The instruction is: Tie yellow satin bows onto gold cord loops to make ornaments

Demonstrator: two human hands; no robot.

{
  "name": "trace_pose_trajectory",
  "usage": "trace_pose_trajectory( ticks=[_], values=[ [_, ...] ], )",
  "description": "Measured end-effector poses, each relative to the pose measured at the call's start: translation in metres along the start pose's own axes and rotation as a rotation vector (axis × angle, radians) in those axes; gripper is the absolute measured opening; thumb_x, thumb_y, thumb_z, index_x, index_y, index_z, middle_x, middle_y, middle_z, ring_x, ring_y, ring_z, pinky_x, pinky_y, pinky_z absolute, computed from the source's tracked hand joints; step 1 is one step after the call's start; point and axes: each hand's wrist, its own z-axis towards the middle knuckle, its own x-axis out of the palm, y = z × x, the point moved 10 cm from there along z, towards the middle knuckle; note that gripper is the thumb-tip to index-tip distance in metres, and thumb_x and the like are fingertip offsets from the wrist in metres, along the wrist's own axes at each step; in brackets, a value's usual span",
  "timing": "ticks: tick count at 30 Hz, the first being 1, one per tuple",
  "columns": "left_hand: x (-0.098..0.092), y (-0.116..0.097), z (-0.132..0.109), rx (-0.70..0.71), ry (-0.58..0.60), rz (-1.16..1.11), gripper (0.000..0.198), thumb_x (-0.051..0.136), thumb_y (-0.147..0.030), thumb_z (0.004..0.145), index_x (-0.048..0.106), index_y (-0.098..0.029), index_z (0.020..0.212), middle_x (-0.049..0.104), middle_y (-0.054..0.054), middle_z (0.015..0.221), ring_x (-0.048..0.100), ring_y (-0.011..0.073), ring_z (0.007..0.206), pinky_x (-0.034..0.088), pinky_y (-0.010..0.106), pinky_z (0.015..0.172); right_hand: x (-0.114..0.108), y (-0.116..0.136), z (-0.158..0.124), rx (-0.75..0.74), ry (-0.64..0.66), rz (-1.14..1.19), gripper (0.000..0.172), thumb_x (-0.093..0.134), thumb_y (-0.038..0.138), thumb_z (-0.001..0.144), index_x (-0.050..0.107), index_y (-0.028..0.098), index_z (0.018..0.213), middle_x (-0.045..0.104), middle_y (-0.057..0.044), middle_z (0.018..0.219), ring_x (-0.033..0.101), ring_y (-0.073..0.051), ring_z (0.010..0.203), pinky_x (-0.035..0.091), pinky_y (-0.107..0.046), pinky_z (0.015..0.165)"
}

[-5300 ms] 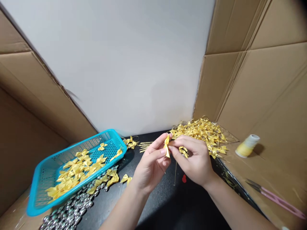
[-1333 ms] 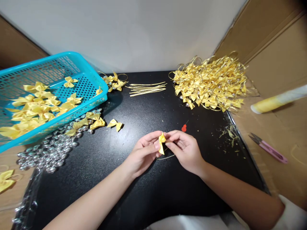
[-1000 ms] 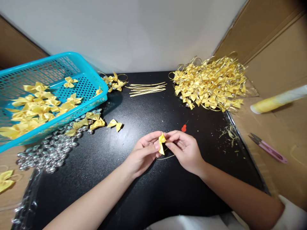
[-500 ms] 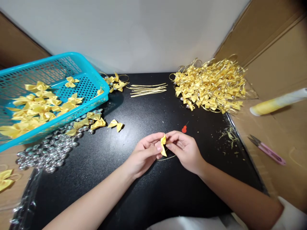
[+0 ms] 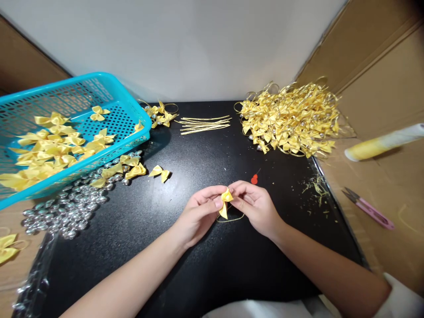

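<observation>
Both hands meet over the middle of the black table [image 5: 185,274]. My left hand [image 5: 198,214] and my right hand [image 5: 256,207] each pinch a small yellow ribbon bow [image 5: 225,202] between thumb and fingertips. A thin gold cord loop [image 5: 232,218] hangs from the bow and rests on the table under my right fingers. A small red bead [image 5: 254,179] lies just beyond my right hand.
A turquoise basket [image 5: 109,95] of yellow bows sits at the left, above a spread of silver beads [image 5: 66,210]. Loose bows [image 5: 159,172] lie nearby. Cut gold cords [image 5: 202,124] and a heap of finished bows [image 5: 291,119] lie at the back. Thread spool [image 5: 380,143] and pink snips [image 5: 369,207] rest on cardboard at right.
The view dropped from the wall to the table and my hands came down with the bow. Lately the bow has turned slightly between my fingertips and the cord loop shows more.
</observation>
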Motion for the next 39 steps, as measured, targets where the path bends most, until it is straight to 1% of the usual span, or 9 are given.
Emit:
trace_pose_trajectory(
  ticks=[4, 9, 13, 22, 25, 34, 39],
  values=[
    [-0.0015, 0.0016, 0.0008, -0.018, 0.005, -0.03, 0.024, 0.085, -0.017, 0.065, 0.077, -0.021, 0.087, 0.075, 0.0, 0.084, 0.063, 0.0085, 0.073, 0.048, 0.02, 0.072, -0.001, -0.0005, -0.0004, -0.003, -0.004, -0.006, 0.019, 0.075, 0.036, 0.079, 0.065, 0.021, 0.074, 0.069, -0.005, 0.091, 0.069, -0.018, 0.088, 0.058, -0.035, 0.081],
    [0.0016, 0.0005, 0.0015, -0.019, 0.018, -0.065, 0.026, 0.085, -0.015, 0.064, 0.078, -0.021, 0.088, 0.075, 0.0, 0.081, 0.063, 0.0074, 0.068, 0.049, 0.017, 0.067, -0.0001, 0.0024, -0.001, -0.016, 0.006, -0.004, 0.017, 0.076, 0.034, 0.079, 0.067, 0.021, 0.074, 0.07, -0.005, 0.092, 0.069, -0.017, 0.09, 0.058, -0.033, 0.082],
    [0.0046, -0.0004, 0.0014, -0.021, 0.033, -0.058, 0.027, 0.085, -0.015, 0.065, 0.077, -0.022, 0.09, 0.073, -0.002, 0.079, 0.062, 0.0056, 0.065, 0.048, 0.015, 0.064, -0.0002, 0.0028, -0.0007, -0.004, -0.005, -0.011, 0.021, 0.077, 0.038, 0.078, 0.066, 0.021, 0.072, 0.07, -0.005, 0.091, 0.069, -0.018, 0.089, 0.059, -0.034, 0.082],
    [0.0015, 0.0008, 0.0012, -0.012, 0.04, -0.052, 0.026, 0.082, -0.014, 0.068, 0.076, -0.022, 0.092, 0.073, 0.0, 0.083, 0.06, 0.0071, 0.066, 0.047, 0.018, 0.065, 0.0007, 0.0028, -0.0015, -0.012, 0.009, -0.019, 0.017, 0.075, 0.036, 0.08, 0.066, 0.022, 0.075, 0.07, -0.005, 0.093, 0.069, -0.018, 0.091, 0.059, -0.035, 0.084],
    [0.0019, 0.0008, 0.001, -0.013, 0.042, -0.059, 0.025, 0.083, -0.014, 0.067, 0.077, -0.022, 0.09, 0.073, -0.001, 0.082, 0.06, 0.0066, 0.066, 0.047, 0.017, 0.064, 0.0009, 0.0037, -0.0018, -0.026, 0.013, -0.007, 0.014, 0.074, 0.032, 0.081, 0.066, 0.022, 0.075, 0.07, -0.005, 0.093, 0.069, -0.017, 0.091, 0.059, -0.034, 0.084],
    [0.0011, 0.002, 0.0011, -0.027, 0.028, -0.064, 0.026, 0.083, -0.013, 0.067, 0.077, -0.022, 0.09, 0.074, 0.0, 0.085, 0.063, 0.0075, 0.07, 0.047, 0.018, 0.065, 0.0004, 0.0017, -0.0036, -0.032, 0.005, 0.002, 0.01, 0.073, 0.026, 0.082, 0.066, 0.022, 0.077, 0.07, -0.004, 0.095, 0.07, -0.017, 0.093, 0.058, -0.033, 0.086],
    [0.0005, 0.0028, 0.0018, -0.027, 0.022, -0.073, 0.027, 0.085, -0.014, 0.065, 0.078, -0.022, 0.089, 0.075, -0.001, 0.084, 0.064, 0.0065, 0.069, 0.048, 0.016, 0.065, 0.0008, 0.0014, -0.0035, -0.013, 0.013, 0.0, 0.012, 0.073, 0.029, 0.082, 0.066, 0.021, 0.076, 0.071, -0.005, 0.095, 0.07, -0.018, 0.093, 0.058, -0.035, 0.087]
  ],
)
